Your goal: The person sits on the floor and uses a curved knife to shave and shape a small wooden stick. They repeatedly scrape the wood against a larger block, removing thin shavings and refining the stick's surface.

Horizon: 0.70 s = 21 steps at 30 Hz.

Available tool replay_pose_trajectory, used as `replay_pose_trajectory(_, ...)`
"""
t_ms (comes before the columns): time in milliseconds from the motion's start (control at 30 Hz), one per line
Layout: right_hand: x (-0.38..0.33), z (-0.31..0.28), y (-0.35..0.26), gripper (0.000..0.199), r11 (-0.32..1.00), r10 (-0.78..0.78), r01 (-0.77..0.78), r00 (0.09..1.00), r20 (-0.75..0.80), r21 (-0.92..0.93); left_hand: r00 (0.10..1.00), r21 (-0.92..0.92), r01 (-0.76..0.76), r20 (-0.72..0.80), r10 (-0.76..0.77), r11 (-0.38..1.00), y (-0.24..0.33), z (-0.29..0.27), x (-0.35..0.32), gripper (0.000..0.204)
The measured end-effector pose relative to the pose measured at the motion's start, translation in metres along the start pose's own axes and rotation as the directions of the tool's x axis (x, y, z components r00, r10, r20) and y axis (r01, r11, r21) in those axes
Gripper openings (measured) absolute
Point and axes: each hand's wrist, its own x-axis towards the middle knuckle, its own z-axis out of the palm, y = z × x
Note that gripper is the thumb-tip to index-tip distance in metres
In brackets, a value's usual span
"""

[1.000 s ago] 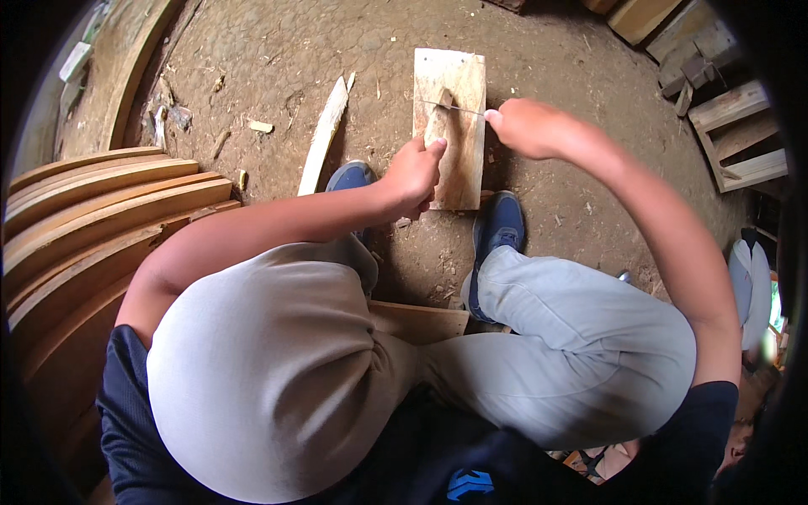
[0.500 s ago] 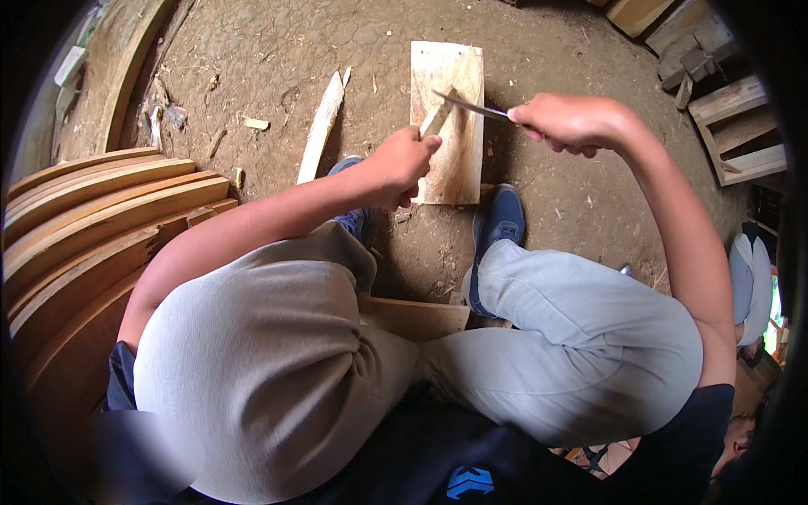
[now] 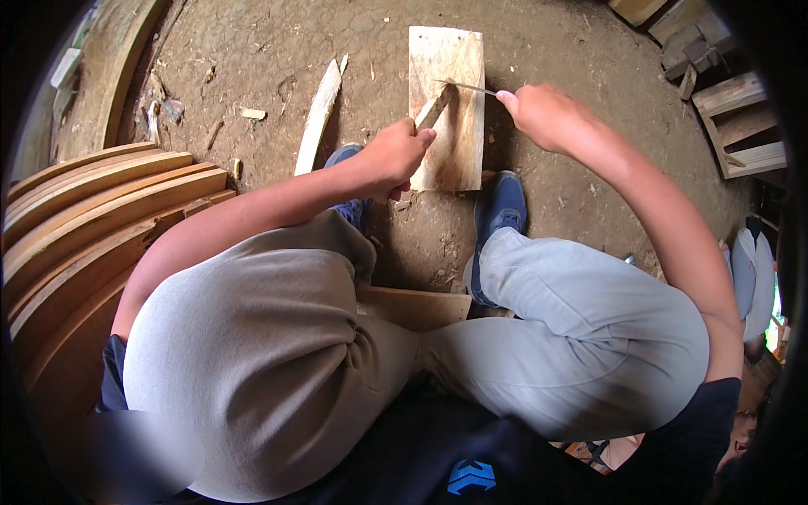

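Note:
My left hand (image 3: pixel 399 156) is closed round the near end of a short wooden stick (image 3: pixel 432 110), which slants up and away over a pale wooden board (image 3: pixel 446 59). The board lies on the dirt floor between and beyond my shoes. My right hand (image 3: pixel 547 116) grips a knife (image 3: pixel 473 87); its handle is hidden in the fist. The thin blade points left across the board and meets or passes just over the stick's far end; I cannot tell whether it touches. A dark shadow falls on the board below the stick.
A pointed wood offcut (image 3: pixel 321 114) lies left of the board, with chips (image 3: pixel 252 114) scattered about. Several stacked planks (image 3: pixel 109 189) fill the left side. A wooden frame (image 3: pixel 741 126) stands at the far right. Another person (image 3: pixel 749 269) is partly visible at the right edge.
My right hand has turned and shifted slightly, and the knife blade now looks thinner and lies flatter near the stick's far end. My left hand still holds the stick.

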Motion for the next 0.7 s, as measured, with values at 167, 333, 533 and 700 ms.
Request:
replay_pose_trajectory(167, -0.006, 0.008, -0.010, 0.057, 0.995, -0.072, 0.065, 0.993, -0.089, -0.081, 0.999, -0.088, 0.019, 0.040, -0.015, 0.996, 0.004, 0.000, 0.001, 0.039)
replay_pose_trajectory(333, 0.000, -0.001, -0.022, 0.049, 0.979, -0.124, 0.113, 0.991, -0.055, -0.172, 0.997, -0.028, 0.070, 0.036, -0.069, 0.997, 0.019, -0.004, -0.006, 0.039)
replay_pose_trajectory(533, 0.007, -0.011, -0.028, 0.049, 0.990, 0.021, -0.009, 0.996, 0.086, -0.143, 0.999, -0.098, 0.036, 0.034, -0.033, 0.994, 0.012, 0.000, -0.004, 0.039)
replay_pose_trajectory(700, 0.003, -0.011, -0.018, 0.059, 0.998, 0.022, -0.018, 0.999, 0.049, -0.067, 0.996, -0.163, 0.035, 0.083, -0.022, 0.986, 0.003, -0.002, 0.003, 0.039)
